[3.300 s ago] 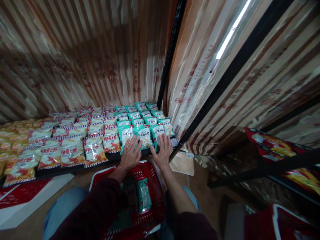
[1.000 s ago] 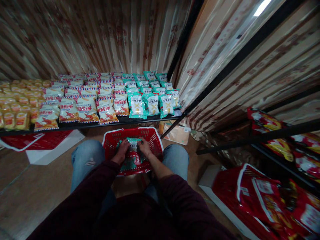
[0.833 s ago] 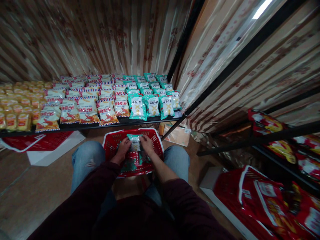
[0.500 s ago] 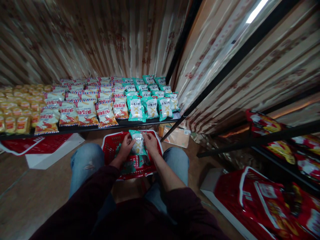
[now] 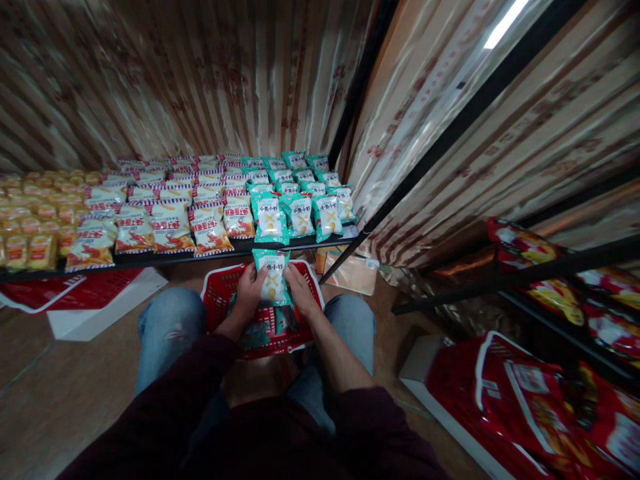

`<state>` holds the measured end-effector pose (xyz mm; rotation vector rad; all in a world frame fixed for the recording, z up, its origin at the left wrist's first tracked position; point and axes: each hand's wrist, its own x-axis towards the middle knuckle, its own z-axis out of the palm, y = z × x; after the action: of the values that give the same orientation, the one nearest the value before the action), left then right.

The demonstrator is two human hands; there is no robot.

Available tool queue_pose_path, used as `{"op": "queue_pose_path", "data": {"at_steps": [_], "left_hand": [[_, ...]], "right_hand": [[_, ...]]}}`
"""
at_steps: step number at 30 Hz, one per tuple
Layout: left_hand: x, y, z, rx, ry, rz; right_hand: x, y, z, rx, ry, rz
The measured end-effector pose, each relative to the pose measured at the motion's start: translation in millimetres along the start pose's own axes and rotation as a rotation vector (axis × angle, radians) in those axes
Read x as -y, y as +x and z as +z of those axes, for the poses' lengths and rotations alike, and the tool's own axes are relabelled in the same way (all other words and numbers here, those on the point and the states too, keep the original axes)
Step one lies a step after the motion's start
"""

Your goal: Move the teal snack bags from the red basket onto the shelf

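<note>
Teal-and-white, pillow-shaped plastic bag (image 5: 273, 283) held between my left hand (image 5: 249, 290) and right hand (image 5: 301, 291), over red slotted plastic basket (image 5: 217, 287); black flat-edged shelf (image 5: 310, 243) at twelve o'clock. Slack grip could drop it.

The sleeves (image 5: 167, 403) are dark maroon, the jeans (image 5: 171, 317) faded blue, frayed.

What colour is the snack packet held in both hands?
The snack packet is mainly teal and white, clearest in the head view.

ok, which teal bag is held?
The bag gripped between left hand and right hand, over the basket; other teal bags are on the shelf or in the basket.
</note>
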<state>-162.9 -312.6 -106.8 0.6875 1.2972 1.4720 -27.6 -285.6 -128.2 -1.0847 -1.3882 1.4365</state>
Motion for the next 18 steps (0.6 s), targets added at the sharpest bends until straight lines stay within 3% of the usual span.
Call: {"op": "queue_pose_path", "data": {"at_steps": [5,18], "left_hand": [[-4.6,2.5,6.6,-0.063,0.001,0.030],[-7.4,6.5,16.3,-0.106,-0.008,0.024]], "right_hand": [[6.7,-5.6,6.1,0.092,0.201,0.063],[5.7,-5.1,1.5,-0.009,0.343,0.070]]}}
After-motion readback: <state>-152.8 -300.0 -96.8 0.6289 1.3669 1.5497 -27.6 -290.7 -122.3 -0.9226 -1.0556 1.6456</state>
